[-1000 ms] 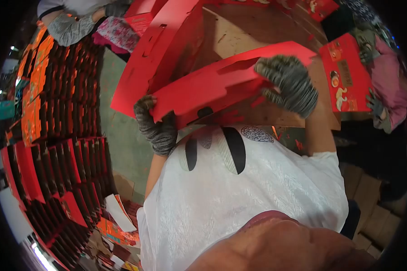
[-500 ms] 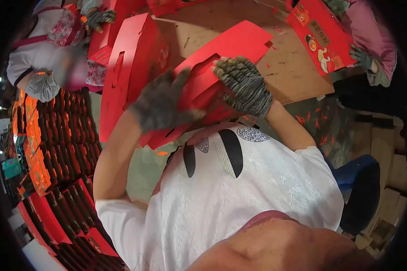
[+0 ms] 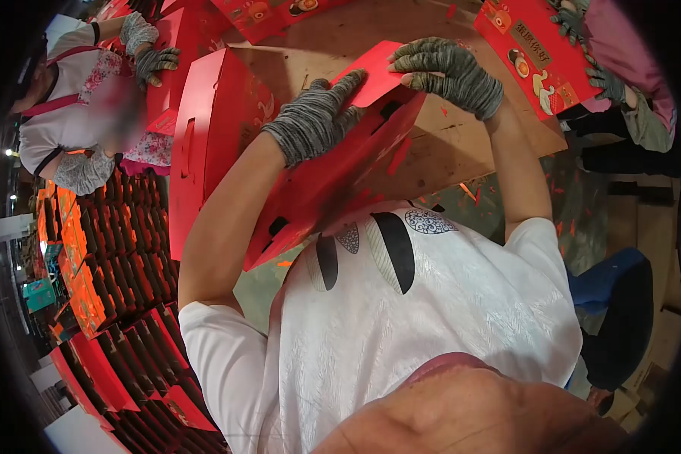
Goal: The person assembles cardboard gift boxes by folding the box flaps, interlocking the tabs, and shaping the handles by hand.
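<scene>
A red cardboard box [image 3: 325, 185], partly folded, lies in front of me at the near edge of the wooden table. My left hand [image 3: 314, 121], in a grey knit glove, rests on its upper part with the fingers spread over a red flap [image 3: 372, 72]. At the far end of that flap, my right hand [image 3: 450, 76], also gloved, pinches its edge between thumb and fingers. Dark cut-outs show along the box's near side. To the left, a second red box [image 3: 200, 136] with a handle slot stands upright.
The wooden table [image 3: 499, 151] carries red scraps. A co-worker [image 3: 76, 113] at the left touches a red box. Another co-worker [image 3: 632, 68] at the right holds a printed red box [image 3: 533, 57]. Stacked red and orange cartons [image 3: 121, 257] fill the left side.
Both my hands have moved up and away from me to the box's far end. My right hand has closed on the flap. The left co-worker's hand has shifted on a red box.
</scene>
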### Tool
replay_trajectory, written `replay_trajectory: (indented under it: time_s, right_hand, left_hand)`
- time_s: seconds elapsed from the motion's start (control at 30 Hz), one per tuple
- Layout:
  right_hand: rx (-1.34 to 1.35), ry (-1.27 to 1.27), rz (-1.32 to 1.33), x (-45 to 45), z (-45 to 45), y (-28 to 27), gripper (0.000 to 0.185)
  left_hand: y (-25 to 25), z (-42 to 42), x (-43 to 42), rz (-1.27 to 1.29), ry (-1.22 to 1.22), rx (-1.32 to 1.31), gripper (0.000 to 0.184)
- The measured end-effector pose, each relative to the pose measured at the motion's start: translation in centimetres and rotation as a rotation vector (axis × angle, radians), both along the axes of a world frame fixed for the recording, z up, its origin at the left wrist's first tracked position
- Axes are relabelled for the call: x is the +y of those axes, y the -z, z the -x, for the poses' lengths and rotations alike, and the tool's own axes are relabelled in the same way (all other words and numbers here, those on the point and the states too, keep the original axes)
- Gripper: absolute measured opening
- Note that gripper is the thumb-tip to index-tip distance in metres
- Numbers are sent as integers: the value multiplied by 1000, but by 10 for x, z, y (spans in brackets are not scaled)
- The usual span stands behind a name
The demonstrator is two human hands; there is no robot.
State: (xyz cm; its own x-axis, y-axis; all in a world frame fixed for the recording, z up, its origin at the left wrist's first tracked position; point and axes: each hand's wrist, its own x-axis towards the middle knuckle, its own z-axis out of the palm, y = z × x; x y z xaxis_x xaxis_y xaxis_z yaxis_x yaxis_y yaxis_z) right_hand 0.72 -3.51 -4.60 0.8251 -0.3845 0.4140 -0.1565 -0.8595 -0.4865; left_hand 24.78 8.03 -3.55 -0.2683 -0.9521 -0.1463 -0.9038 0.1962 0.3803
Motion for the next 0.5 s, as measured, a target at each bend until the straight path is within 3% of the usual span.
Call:
replay_trajectory:
  time_s: [0.13, 0.23, 0.4, 0.5]
  right_hand:
    - [113, -85, 98, -18, -10, -11, 35]
    - [177, -106, 177, -24, -13, -4, 44]
    - [136, -235, 214, -38, -17, 13, 51]
    - [88, -270, 347, -41, -17, 26, 53]
  left_hand:
    - [-3, -10, 0, -62, 4, 149, 62]
    - [-13, 3, 3, -84, 7, -10, 64]
    - [0, 6, 10, -33, -10, 106, 69]
    - [4, 22, 16, 92, -45, -90, 70]
